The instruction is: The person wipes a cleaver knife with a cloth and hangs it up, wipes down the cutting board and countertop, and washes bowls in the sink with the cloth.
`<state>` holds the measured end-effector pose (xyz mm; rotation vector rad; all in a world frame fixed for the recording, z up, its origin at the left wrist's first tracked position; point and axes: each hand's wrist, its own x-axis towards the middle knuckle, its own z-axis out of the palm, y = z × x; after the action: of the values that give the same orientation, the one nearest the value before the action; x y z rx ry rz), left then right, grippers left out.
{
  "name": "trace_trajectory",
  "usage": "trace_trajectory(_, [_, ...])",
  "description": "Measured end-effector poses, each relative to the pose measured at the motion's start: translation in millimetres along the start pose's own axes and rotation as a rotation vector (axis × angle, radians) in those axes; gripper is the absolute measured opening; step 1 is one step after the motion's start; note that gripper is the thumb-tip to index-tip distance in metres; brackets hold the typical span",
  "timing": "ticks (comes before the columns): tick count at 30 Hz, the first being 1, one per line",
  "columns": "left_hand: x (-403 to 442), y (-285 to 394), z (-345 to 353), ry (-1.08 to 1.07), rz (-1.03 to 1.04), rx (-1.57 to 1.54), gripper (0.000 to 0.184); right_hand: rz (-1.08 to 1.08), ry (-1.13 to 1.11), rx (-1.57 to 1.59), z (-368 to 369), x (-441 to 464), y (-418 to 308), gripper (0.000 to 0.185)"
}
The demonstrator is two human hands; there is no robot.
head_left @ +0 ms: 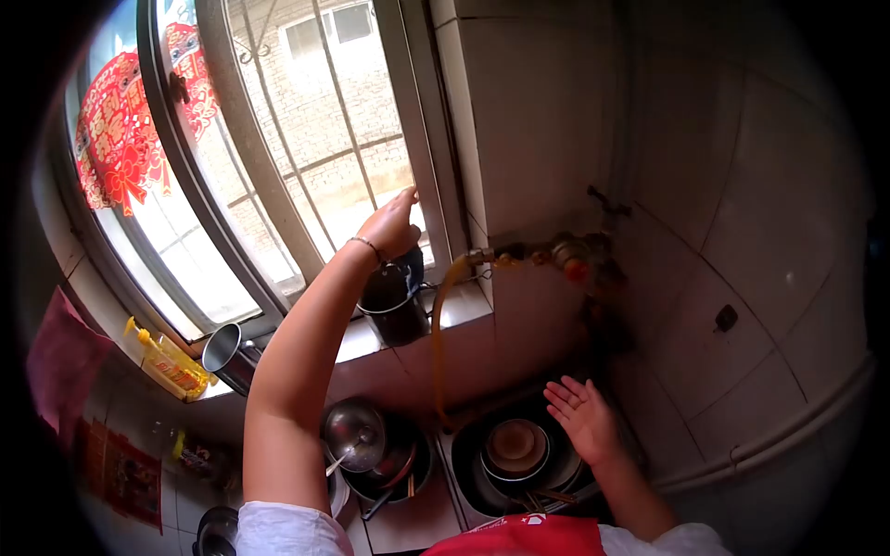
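Black pot [400, 322] below left hand [389, 229] | fingers: cannot tell | right hand [591, 431] near bowl [515, 446], fingers apart

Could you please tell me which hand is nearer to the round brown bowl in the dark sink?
Right. The right hand is open, just beside the bowl; the left hand is farther away, up in front of the metal-framed window, by the dark cylindrical pot.
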<state>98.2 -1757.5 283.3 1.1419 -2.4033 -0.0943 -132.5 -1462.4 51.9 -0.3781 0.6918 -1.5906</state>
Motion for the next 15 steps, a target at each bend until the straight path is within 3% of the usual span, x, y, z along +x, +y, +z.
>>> trace_trajectory(2, [10, 2, 7, 0.027, -0.018, 0.034, 0.047, 0.055, -0.007, 0.082, -13, 3, -2, 0.052])
trace_trajectory(3, [17, -5, 11, 0.011, -0.063, -0.002, 0.057, 0.104, -0.017, 0.17, -22, 5, 0, 0.052])
trace_trajectory(4, [11, -11, 13, 0.11, 0.06, -0.01, 0.056, 0.118, -0.019, 0.195, -33, 9, 3, 0.048])
trace_trajectory(6, [3, -13, 13, 0.11, 0.061, -0.018, 0.056, 0.14, 0.053, 0.211, -66, 29, 13, 0.046])
trace_trajectory(9, [-24, 2, -24, 0.092, -0.091, -0.157, 0.054, 0.214, 0.218, 0.219, -138, 61, 37, 0.04])
trace_trajectory(13, [-107, 31, -64, 0.453, 0.008, -0.251, 0.05, 0.267, 0.481, 0.179, -214, 101, 62, 0.036])
trace_trajectory(15, [-160, 54, -60, 0.547, -0.057, -0.222, 0.049, 0.256, 0.529, 0.131, -234, 123, 70, 0.036])
